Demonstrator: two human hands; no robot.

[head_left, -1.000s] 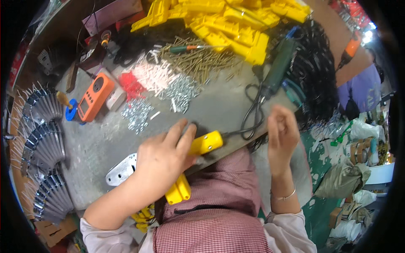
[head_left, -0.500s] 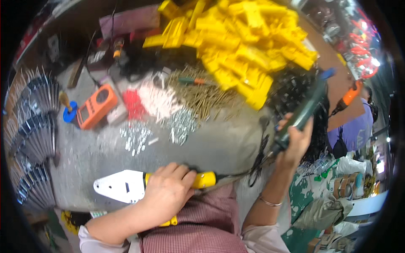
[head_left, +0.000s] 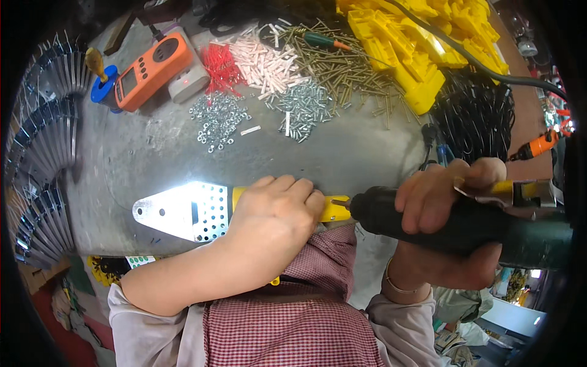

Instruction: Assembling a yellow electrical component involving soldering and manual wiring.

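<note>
My left hand (head_left: pixel 278 211) is wrapped round the yellow plastic handle (head_left: pixel 335 211) of a flat tool lying across the near edge of the bench. From the handle a pointed, shiny metal plate (head_left: pixel 177 211) sticks out to the left, pierced with rows of small holes. A dark green electric screwdriver (head_left: pixel 385 214) lies level in my right hand (head_left: pixel 434 192), its fingers closed about the body. The bit points left and meets the handle's right end; whether it sits in a screw I cannot tell. Part of the handle is hidden under my left hand.
Beyond the tool lie piles of nuts (head_left: pixel 217 122), silver screws (head_left: pixel 302 110), long brass-coloured screws (head_left: pixel 348 67), white sleeves (head_left: pixel 263 58) and red sleeves (head_left: pixel 221 64). An orange meter (head_left: pixel 150 72) stands left, yellow handle shells (head_left: pixel 403 55) and black cables (head_left: pixel 474 116) right. A cord (head_left: pixel 465 55) crosses above.
My right hand has brought the screwdriver down from its raised slant to level, against the handle's end. My left hand keeps its hold. The whole view has shifted.
</note>
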